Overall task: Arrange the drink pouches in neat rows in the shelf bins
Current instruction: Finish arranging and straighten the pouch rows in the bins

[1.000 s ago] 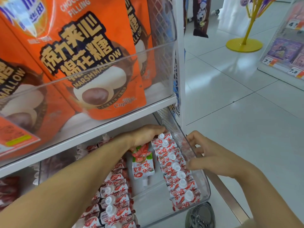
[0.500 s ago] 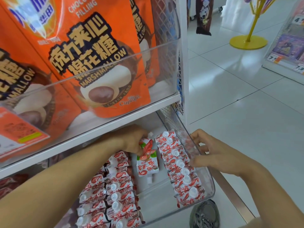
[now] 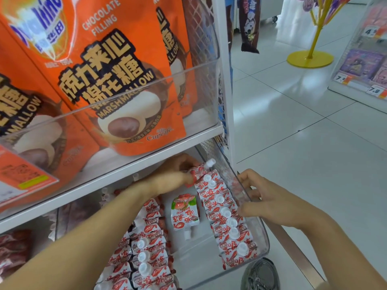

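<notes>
A clear shelf bin (image 3: 262, 237) on the lower shelf holds red-and-white drink pouches with white caps. One row of pouches (image 3: 227, 218) runs along the bin's right wall, another row (image 3: 146, 245) along its left side. A single pouch (image 3: 184, 214) lies flat between them, cap toward me. My left hand (image 3: 176, 174) reaches under the upper shelf and pinches a pouch (image 3: 202, 168) at the far end of the right row. My right hand (image 3: 266, 201) grips the bin's right wall, thumb against the row.
The shelf above carries large orange marshmallow bags (image 3: 109, 80) behind a clear guard. A white upright post (image 3: 224, 80) stands at the shelf's right end. White tiled floor (image 3: 303, 143), a yellow stand (image 3: 310, 57) and another display (image 3: 364, 65) lie to the right. A shoe (image 3: 261, 275) is below the bin.
My left hand moved right from the loose middle pouch to the far end of the right row and now pinches a pouch there. My right hand stayed on the bin wall.
</notes>
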`<state>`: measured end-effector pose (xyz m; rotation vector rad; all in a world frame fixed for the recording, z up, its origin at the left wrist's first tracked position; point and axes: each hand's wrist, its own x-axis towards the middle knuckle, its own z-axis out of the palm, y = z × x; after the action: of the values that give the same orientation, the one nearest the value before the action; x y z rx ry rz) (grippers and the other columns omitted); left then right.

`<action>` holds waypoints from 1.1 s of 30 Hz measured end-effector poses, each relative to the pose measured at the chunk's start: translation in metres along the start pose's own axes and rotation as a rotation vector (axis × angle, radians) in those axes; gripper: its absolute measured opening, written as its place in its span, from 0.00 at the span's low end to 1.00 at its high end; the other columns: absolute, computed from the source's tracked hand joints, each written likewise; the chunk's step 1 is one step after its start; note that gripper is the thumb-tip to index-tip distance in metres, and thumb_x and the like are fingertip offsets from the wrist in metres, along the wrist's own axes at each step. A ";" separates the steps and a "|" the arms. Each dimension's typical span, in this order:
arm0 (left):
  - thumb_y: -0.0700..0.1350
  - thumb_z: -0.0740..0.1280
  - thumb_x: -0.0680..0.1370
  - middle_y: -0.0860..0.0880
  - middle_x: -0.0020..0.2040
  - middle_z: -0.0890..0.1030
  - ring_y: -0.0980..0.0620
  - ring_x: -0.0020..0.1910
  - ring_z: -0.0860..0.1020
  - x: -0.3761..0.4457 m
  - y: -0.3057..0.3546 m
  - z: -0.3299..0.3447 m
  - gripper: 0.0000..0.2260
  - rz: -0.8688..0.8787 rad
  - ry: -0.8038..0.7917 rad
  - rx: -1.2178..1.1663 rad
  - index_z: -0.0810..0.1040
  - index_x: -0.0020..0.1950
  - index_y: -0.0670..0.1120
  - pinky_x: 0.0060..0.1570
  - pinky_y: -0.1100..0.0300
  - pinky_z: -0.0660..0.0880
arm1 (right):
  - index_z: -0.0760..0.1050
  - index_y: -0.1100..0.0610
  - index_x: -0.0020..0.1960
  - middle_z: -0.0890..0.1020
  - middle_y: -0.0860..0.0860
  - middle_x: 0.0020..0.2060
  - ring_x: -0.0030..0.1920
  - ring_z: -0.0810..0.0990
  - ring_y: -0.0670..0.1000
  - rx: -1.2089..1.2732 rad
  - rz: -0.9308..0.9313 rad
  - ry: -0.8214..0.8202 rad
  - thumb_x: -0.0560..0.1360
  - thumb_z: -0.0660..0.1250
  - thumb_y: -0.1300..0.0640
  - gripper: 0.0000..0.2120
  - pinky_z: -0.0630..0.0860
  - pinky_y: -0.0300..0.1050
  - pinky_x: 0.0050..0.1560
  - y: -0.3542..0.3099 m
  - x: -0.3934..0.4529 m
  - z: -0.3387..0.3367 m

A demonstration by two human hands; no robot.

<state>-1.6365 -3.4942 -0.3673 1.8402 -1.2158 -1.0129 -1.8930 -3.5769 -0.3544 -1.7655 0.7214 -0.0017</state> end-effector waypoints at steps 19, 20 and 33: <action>0.49 0.62 0.81 0.49 0.63 0.79 0.53 0.61 0.76 0.020 -0.001 0.011 0.15 0.010 -0.069 0.165 0.76 0.66 0.47 0.64 0.57 0.72 | 0.67 0.43 0.57 0.78 0.45 0.56 0.53 0.82 0.49 -0.030 -0.011 -0.010 0.57 0.73 0.41 0.31 0.82 0.50 0.52 0.000 0.004 -0.001; 0.50 0.62 0.81 0.49 0.62 0.80 0.53 0.60 0.77 0.019 -0.003 0.011 0.15 0.019 -0.035 0.164 0.77 0.65 0.47 0.63 0.57 0.73 | 0.67 0.43 0.57 0.78 0.45 0.56 0.53 0.82 0.48 -0.036 -0.011 -0.009 0.58 0.73 0.42 0.30 0.82 0.49 0.52 -0.001 0.004 -0.001; 0.50 0.62 0.81 0.46 0.41 0.81 0.46 0.42 0.79 0.018 0.007 0.027 0.11 0.120 0.178 0.476 0.77 0.48 0.44 0.43 0.53 0.75 | 0.66 0.41 0.58 0.77 0.43 0.55 0.53 0.82 0.47 -0.039 0.007 0.008 0.64 0.72 0.46 0.26 0.82 0.52 0.54 0.002 0.001 0.001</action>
<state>-1.6587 -3.5169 -0.3778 2.1269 -1.5268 -0.5050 -1.8923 -3.5771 -0.3567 -1.8012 0.7377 0.0105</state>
